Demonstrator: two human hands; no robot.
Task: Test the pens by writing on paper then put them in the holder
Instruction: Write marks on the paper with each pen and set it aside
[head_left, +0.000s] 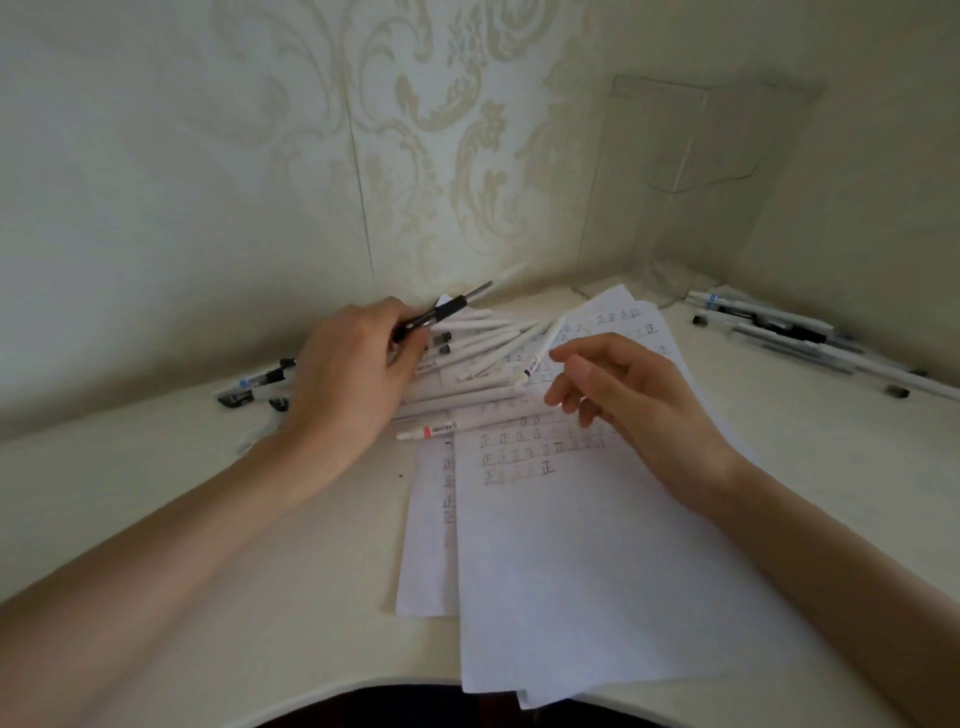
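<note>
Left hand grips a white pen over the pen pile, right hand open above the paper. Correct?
No. The head view shows the left hand gripping a black pen, not a white one, over the pile of white pens. The right hand is open above the paper, as stated.

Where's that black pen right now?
In the head view it is left of centre: the left hand grips the black pen, which slants up over the pile of white pens.

wall (208, 156): pale wallpaper, ornate scroll pattern, vertical seam | desk (831, 441): white, curved front edge
</note>
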